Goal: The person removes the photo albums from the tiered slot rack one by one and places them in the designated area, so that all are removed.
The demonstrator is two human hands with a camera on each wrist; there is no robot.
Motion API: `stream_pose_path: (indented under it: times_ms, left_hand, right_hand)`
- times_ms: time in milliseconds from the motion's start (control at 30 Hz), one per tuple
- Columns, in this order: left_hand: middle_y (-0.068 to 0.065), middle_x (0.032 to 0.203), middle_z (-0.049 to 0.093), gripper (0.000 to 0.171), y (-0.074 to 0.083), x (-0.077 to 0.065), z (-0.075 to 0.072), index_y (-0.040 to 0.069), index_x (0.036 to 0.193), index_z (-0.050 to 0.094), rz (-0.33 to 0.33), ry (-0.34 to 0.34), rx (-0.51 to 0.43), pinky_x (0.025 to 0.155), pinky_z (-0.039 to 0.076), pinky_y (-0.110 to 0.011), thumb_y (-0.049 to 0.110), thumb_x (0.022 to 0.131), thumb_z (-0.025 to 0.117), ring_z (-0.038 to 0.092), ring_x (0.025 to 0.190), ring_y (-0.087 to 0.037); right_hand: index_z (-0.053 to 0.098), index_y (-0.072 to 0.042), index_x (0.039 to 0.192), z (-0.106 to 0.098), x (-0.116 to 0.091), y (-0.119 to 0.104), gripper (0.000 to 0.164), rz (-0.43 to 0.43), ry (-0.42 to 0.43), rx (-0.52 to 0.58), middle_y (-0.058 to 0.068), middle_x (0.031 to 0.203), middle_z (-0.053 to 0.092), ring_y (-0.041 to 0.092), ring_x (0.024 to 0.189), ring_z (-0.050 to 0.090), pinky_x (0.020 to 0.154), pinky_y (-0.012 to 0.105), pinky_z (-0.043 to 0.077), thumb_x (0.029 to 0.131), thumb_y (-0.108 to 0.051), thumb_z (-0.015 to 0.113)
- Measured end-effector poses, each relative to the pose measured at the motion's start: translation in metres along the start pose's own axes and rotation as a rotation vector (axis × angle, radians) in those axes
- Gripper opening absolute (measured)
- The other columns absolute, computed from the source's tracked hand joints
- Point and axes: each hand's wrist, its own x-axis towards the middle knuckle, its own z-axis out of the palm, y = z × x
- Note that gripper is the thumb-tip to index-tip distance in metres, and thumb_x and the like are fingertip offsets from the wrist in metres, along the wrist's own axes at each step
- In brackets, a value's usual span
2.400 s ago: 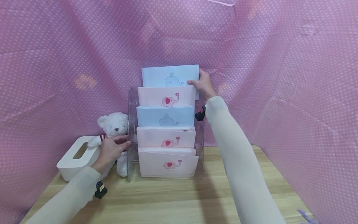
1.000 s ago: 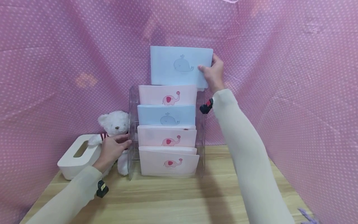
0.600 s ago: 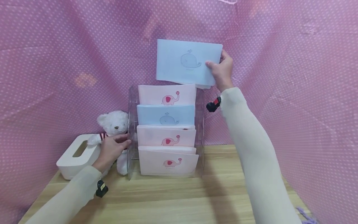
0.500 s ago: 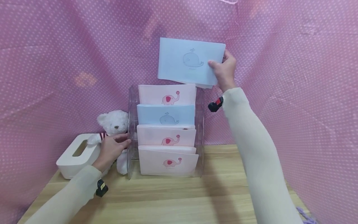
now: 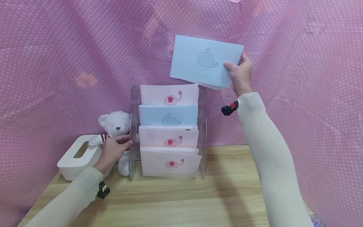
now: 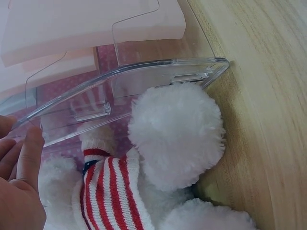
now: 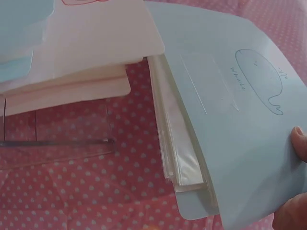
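Note:
My right hand (image 5: 241, 71) pinches the right side of a light blue photo album (image 5: 195, 63) with a whale on its cover, thumb in front. The album is tilted above the rack; in the right wrist view, its clear plastic sleeves (image 7: 184, 158) show between the covers. My left hand (image 5: 112, 151) holds the left side edge of a clear stepped rack (image 5: 202, 157), thumb and fingers at the panel. In the rack's tiers stand pink elephant albums (image 5: 158, 165) and another blue whale album (image 5: 150, 115); their lower parts are partly hidden by those in front.
A white plush bear (image 5: 114, 123) in a striped knit top sits against the rack's left side. Beside it stands a white tissue box (image 5: 68, 162). Pink dotted cloth (image 5: 283, 63) hangs behind and around the wooden table (image 5: 170, 201). Something purple (image 5: 316, 222) shows at the lower right.
My right hand has drawn the blue whale album up from the rack's top tier and moved it rightward, tilting it. My left hand has stayed at the rack's side.

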Motion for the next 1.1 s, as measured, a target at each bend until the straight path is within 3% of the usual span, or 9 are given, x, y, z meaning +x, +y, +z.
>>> stream_pose_path:
  times_ms: [233,500,667,1100]
  left_hand:
    - [-0.022,0.122,0.072,0.039,0.001,-0.001,-0.001,0.002,0.127,0.069,-0.012,-0.014,-0.01,0.071,0.056,-0.01,0.021,0.093,0.073,0.071,0.108,-0.032]
    - [-0.018,0.12,0.074,0.036,0.0,-0.004,-0.003,0.005,0.124,0.072,0.015,0.018,0.042,0.073,0.044,-0.004,0.023,0.092,0.075,0.068,0.114,-0.032]
    - [-0.018,0.118,0.075,0.036,0.0,-0.003,-0.003,0.005,0.123,0.072,0.026,0.023,0.049,0.071,0.046,-0.004,0.022,0.092,0.075,0.07,0.11,-0.03]
    - [-0.02,0.12,0.073,0.035,0.001,-0.006,-0.004,0.002,0.123,0.072,0.031,0.017,0.009,0.071,0.044,-0.001,0.018,0.092,0.075,0.069,0.112,-0.032]
  right_hand:
    - [0.059,-0.022,0.139,-0.017,-0.007,0.002,0.059,0.01,0.045,0.054,0.009,0.139,0.065,0.027,0.126,0.065,0.108,0.052,0.052,0.088,0.004,0.072]
    - [0.057,-0.025,0.141,-0.036,-0.015,0.003,0.061,0.024,0.087,0.063,0.006,0.142,0.063,0.025,0.131,0.062,0.112,0.055,0.047,0.089,0.002,0.073]
    - [0.06,-0.024,0.138,-0.048,-0.019,0.003,0.059,0.013,0.111,0.09,0.005,0.141,0.064,0.024,0.13,0.062,0.112,0.054,0.047,0.088,0.005,0.072]
    - [0.065,-0.022,0.132,-0.083,-0.035,0.009,0.055,-0.006,0.17,0.156,0.005,0.139,0.066,0.023,0.13,0.062,0.115,0.055,0.044,0.087,0.008,0.072]
